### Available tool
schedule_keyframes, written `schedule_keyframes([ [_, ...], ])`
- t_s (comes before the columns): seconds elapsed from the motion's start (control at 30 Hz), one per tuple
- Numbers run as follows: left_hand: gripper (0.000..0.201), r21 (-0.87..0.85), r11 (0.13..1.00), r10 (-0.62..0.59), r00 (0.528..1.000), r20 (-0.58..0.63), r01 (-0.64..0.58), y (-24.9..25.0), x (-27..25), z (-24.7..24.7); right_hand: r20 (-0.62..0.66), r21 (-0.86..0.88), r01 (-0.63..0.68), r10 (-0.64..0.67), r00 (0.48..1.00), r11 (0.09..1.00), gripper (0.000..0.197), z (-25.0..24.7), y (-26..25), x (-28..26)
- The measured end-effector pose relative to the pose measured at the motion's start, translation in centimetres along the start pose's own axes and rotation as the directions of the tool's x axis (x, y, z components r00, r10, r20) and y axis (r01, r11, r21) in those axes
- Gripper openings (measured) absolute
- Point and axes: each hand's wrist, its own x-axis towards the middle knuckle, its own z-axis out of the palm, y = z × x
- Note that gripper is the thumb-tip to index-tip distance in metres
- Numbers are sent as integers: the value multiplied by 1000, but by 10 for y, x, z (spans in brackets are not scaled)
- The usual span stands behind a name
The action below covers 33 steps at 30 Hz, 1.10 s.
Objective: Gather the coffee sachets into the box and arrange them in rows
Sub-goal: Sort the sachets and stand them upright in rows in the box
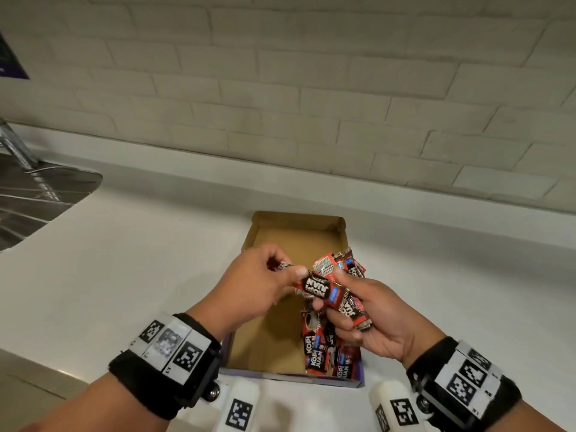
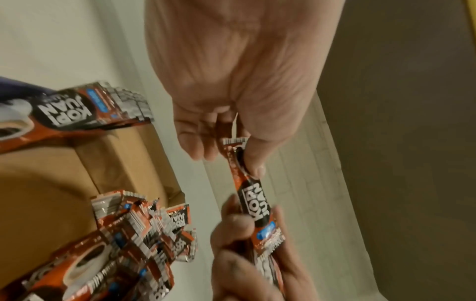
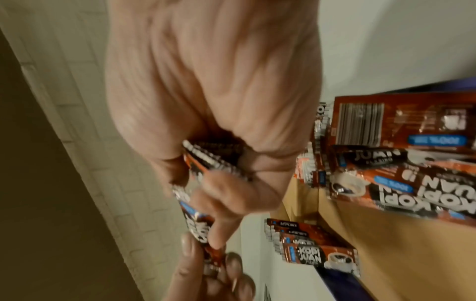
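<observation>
An open cardboard box lies on the white counter with red-and-black coffee sachets piled along its right side. Above the box my left hand pinches one end of a single sachet between thumb and fingers. My right hand grips the other end of that sachet together with a small bundle of sachets. In the left wrist view the shared sachet runs from my left thumb down into the right fingers. In the right wrist view the bundle is clamped in my curled fingers.
A metal sink sits at the far left of the counter. A white brick wall rises behind the box. Two white marker-tagged bottles stand at the counter's near edge, just in front of the box.
</observation>
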Motion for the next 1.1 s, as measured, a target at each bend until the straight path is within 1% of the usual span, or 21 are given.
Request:
schedule_keyframes([
  [0.03, 24, -45, 998, -51, 999, 2, 51, -2, 0, -5, -24, -31, 26, -27, 999, 999, 42, -1, -1, 0],
  [0.07, 26, -78, 994, -82, 997, 10, 83, -5, 0, -9, -42, -73, 56, -59, 997, 996, 42, 0, -1, -1],
  [0.1, 27, -117, 988, -101, 995, 22, 103, -6, 0, -13, -60, -131, 86, -95, 994, 988, 38, 1, -1, -1],
  [0.17, 29, -242, 960, -126, 990, 65, 138, -8, -1, -18, -129, -270, 126, -166, 978, 955, 25, 5, 0, 1],
  [0.23, 31, -386, 899, -158, 976, 152, 205, -7, -4, -19, -230, -346, 141, -230, 946, 928, 11, 7, 1, 5],
  [0.3, 36, -466, 843, -163, 953, 254, 268, -9, -10, -20, -281, -360, 162, -272, 920, 919, 12, 7, 0, 7],
  [0.33, 43, -459, 841, -157, 941, 299, 286, -12, -13, -20, -291, -386, 163, -287, 912, 908, 15, 8, 0, 7],
  [0.37, 50, -410, 865, -148, 929, 339, 288, -15, -15, -20, -292, -435, 157, -304, 907, 887, 17, 10, 0, 7],
  [0.4, 52, -323, 908, -139, 919, 369, 267, -18, -16, -21, -287, -497, 147, -322, 902, 855, 18, 12, 1, 7],
  [0.47, 39, -158, 965, -135, 915, 379, 207, -20, -16, -20, -279, -605, 120, -351, 894, 787, 14, 14, 1, 8],
  [0.53, 24, -103, 979, -136, 936, 325, 178, -16, -17, -18, -253, -701, 86, -360, 898, 708, 14, 17, 0, 8],
  [0.63, 14, 7, 998, -70, 972, 226, 70, -8, -20, -14, -171, -818, 56, -337, 926, 572, 16, 26, -3, 7],
  [0.67, 12, 63, 997, -50, 977, 208, 38, -7, -19, -13, -142, -830, 68, -328, 934, 553, 17, 30, -3, 7],
  [0.73, 10, 131, 991, -33, 980, 194, 7, -8, -18, -16, -114, -824, 105, -346, 931, 557, 14, 34, -1, 8],
  [0.77, 14, 124, 992, -22, 985, 171, 0, -11, -17, -22, -129, -811, 113, -365, 922, 573, 12, 34, -2, 7],
  [0.83, 21, 65, 998, -25, 997, 71, 21, -24, -13, -42, -187, -741, 112, -364, 913, 662, 8, 31, -3, 3],
  [0.9, 17, 34, 995, -88, 996, -30, 89, -40, -10, -66, -231, -640, 108, -325, 917, 761, 10, 23, -4, -3],
  [0.93, 14, 35, 991, -126, 991, -55, 128, -49, -9, -75, -249, -599, 103, -307, 919, 794, 11, 18, -3, -4],
  [1.0, 11, 69, 979, -187, 980, -62, 191, -67, -7, -82, -274, -528, 86, -265, 925, 845, 12, 11, 2, -6],
  [1.1, 17, 147, 961, -229, 973, -40, 233, -84, -4, -75, -317, -455, 53, -217, 923, 889, 23, 5, 10, -5],
])
